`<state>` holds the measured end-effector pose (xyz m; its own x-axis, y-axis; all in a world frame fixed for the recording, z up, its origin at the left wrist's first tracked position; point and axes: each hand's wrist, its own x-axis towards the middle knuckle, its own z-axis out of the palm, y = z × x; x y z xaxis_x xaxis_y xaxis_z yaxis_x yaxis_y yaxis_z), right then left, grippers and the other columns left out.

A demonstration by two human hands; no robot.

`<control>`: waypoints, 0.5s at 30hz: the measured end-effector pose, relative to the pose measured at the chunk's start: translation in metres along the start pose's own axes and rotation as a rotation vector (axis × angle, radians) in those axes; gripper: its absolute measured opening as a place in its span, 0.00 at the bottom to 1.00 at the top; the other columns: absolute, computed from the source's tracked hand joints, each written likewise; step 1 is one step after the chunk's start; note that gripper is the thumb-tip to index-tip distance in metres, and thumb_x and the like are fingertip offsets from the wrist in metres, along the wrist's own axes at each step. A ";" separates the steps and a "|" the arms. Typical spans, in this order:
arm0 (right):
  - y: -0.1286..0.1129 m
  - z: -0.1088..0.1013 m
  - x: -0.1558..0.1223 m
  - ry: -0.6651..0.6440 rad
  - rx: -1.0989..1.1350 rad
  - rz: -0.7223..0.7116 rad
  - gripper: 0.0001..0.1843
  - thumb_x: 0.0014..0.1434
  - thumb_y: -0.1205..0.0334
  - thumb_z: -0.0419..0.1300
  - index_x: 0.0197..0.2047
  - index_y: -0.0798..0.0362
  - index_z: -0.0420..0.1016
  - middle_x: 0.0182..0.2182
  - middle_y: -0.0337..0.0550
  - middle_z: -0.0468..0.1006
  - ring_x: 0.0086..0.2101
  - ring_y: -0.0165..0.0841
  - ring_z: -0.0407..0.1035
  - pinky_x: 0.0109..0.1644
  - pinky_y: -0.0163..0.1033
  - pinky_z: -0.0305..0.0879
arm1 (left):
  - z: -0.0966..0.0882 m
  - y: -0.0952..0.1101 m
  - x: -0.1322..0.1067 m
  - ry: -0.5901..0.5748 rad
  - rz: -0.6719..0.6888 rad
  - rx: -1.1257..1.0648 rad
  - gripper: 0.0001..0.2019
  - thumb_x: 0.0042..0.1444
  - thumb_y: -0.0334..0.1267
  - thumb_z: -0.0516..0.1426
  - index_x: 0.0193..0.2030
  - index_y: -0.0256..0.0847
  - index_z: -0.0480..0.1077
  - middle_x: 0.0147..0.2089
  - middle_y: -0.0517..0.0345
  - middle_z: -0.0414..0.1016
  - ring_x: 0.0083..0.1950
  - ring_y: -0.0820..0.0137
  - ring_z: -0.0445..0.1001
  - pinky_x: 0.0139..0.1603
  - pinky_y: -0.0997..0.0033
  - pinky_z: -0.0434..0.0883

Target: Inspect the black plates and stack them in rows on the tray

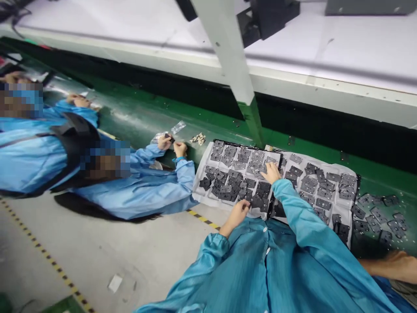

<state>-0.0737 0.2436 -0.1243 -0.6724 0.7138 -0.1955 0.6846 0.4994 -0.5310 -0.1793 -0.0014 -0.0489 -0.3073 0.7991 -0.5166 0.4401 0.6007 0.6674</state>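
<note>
Holding left hand [239, 212] nearly pinched at six o'clock on left tray [202, 194], right hand [272, 173] loosely spread at three, over dark plates [263, 189]; can't tell either grip!

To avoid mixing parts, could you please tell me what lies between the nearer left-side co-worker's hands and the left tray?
In the head view, a small heap of beige pieces lies on the green bench between that co-worker's hands and the left tray.

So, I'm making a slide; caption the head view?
Left hand and right hand at a tray of dark parts, a co-worker alongside.
</note>
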 end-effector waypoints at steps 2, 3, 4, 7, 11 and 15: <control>-0.011 0.011 0.007 -0.030 -0.021 0.000 0.25 0.60 0.53 0.61 0.56 0.57 0.66 0.52 0.57 0.65 0.52 0.45 0.61 0.56 0.49 0.59 | -0.003 -0.008 -0.004 0.008 0.008 -0.030 0.12 0.53 0.27 0.51 0.41 0.37 0.72 0.42 0.53 0.78 0.43 0.68 0.74 0.48 0.68 0.70; -0.015 0.015 0.009 -0.036 -0.035 0.011 0.24 0.59 0.54 0.62 0.55 0.57 0.66 0.53 0.58 0.64 0.52 0.46 0.60 0.56 0.50 0.59 | -0.005 -0.011 -0.006 0.007 0.016 -0.043 0.12 0.53 0.26 0.51 0.41 0.37 0.72 0.42 0.53 0.78 0.43 0.68 0.75 0.48 0.69 0.70; -0.018 0.017 0.009 -0.039 -0.052 0.022 0.23 0.60 0.54 0.62 0.54 0.57 0.66 0.53 0.58 0.64 0.52 0.46 0.60 0.56 0.50 0.59 | -0.007 -0.015 -0.008 0.004 0.027 -0.055 0.13 0.53 0.26 0.51 0.41 0.37 0.72 0.43 0.53 0.78 0.44 0.68 0.75 0.49 0.69 0.70; -0.023 0.016 0.005 -0.043 -0.111 0.046 0.16 0.61 0.58 0.59 0.51 0.55 0.68 0.53 0.57 0.64 0.53 0.45 0.59 0.56 0.49 0.57 | -0.020 -0.023 -0.007 -0.003 0.064 -0.085 0.13 0.52 0.26 0.51 0.41 0.37 0.73 0.42 0.52 0.79 0.45 0.68 0.75 0.49 0.68 0.71; -0.028 0.005 0.005 -0.058 -0.202 0.089 0.16 0.61 0.59 0.59 0.51 0.56 0.69 0.50 0.56 0.67 0.51 0.44 0.60 0.54 0.47 0.57 | -0.046 -0.024 0.019 0.001 0.128 -0.110 0.12 0.51 0.25 0.52 0.38 0.37 0.74 0.38 0.54 0.79 0.40 0.69 0.76 0.46 0.69 0.71; -0.032 -0.002 0.019 -0.070 -0.256 0.125 0.24 0.59 0.56 0.61 0.57 0.55 0.66 0.53 0.56 0.66 0.52 0.44 0.59 0.55 0.47 0.56 | -0.072 -0.012 0.056 -0.002 0.212 -0.122 0.12 0.53 0.26 0.51 0.39 0.37 0.74 0.39 0.55 0.78 0.39 0.70 0.75 0.48 0.70 0.70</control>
<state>-0.1075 0.2425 -0.1093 -0.5900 0.7467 -0.3073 0.8062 0.5237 -0.2753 -0.2624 0.0378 -0.0477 -0.2171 0.9077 -0.3592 0.3897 0.4179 0.8207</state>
